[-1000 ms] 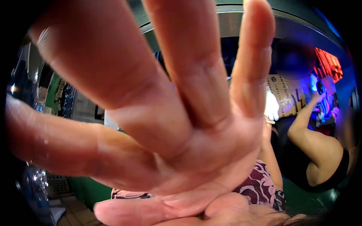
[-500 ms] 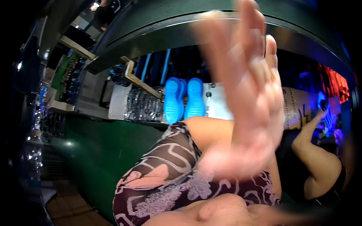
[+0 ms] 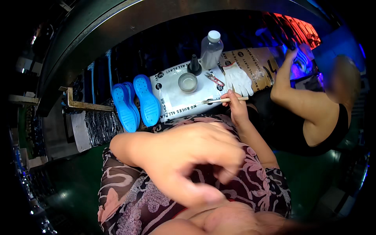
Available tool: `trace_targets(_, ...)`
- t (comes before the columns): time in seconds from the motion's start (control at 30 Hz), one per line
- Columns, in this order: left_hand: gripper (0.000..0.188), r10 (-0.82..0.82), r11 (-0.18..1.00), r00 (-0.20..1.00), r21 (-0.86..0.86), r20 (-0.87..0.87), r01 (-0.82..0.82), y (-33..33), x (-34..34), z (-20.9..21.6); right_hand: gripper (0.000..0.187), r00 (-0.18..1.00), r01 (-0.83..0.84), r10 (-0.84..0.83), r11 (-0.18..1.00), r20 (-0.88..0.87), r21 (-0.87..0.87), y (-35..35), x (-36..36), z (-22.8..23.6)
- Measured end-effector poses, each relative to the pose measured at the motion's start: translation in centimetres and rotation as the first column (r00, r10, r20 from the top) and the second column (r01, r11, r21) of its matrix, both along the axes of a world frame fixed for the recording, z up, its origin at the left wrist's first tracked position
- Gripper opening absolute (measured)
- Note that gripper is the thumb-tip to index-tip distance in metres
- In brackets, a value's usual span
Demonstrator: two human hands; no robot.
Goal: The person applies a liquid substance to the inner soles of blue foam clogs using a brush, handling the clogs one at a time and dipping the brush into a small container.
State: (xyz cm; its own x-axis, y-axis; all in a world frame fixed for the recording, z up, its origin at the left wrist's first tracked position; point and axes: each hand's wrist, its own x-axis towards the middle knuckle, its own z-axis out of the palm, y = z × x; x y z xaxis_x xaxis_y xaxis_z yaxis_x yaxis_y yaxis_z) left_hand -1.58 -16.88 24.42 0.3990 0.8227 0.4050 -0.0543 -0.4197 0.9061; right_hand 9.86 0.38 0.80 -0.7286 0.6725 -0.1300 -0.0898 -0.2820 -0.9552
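Large in the foreground, my left hand (image 3: 196,156) hangs in front of the patterned clothing (image 3: 129,199) on my lap. Its fingers are bent and the thumb stands apart from them, with nothing visible between. Beyond it, my right hand (image 3: 235,105) pinches a thin pale-handled brush (image 3: 225,100), whose tip points left over the white printed sheet (image 3: 168,100). On that sheet stand a small clear cup (image 3: 188,83) with pale contents, a dark bottle with a pointed cap (image 3: 194,66) and red-handled thread snips (image 3: 214,79). Bright blue shoe soles (image 3: 147,100) lie at the sheet's left end.
A clear bottle with a white cap (image 3: 212,51) stands at the back, near a white glove (image 3: 239,79) and brown cardboard (image 3: 258,70). A metal beam (image 3: 113,29) arches across the far side. Close on the right sits another person, an arm (image 3: 293,92) stretched into blue light.
The view has swung right, so the blue soles appear farther left and the cup and bottles show. The blurred raised hand is gone from there; my right hand with the brush is now visible.
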Motion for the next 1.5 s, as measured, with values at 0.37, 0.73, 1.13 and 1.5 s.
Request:
trace_targets(0.37,0.028,0.492,0.36,0.308,-0.132,-0.814,-0.924,-15.9,-4.9,-27.7,0.033,0.997,0.053,-0.05,0.998,0.067,-0.047,0.8,-0.3,-0.6)
trace_targets(0.73,0.021,0.331,-0.362,-0.279,0.151,-0.901,-0.92,-25.4,-13.3,-24.1,0.034,0.995,-0.035,0.015,0.978,0.099,0.206,1.2,-5.6,1.0)
trace_targets(1.13,0.022,0.365,-0.424,-0.33,0.16,-0.871,-0.891,-23.9,-16.7,-27.2,0.021,0.978,-0.207,0.078,0.487,0.194,0.849,0.2,-12.8,0.1)
trace_targets(1.5,0.03,0.998,0.02,-0.047,-0.907,0.044,-0.42,-21.9,-14.3,-23.8,0.021,0.98,-0.162,-0.035,0.442,0.197,0.882,0.1,-12.7,1.1)
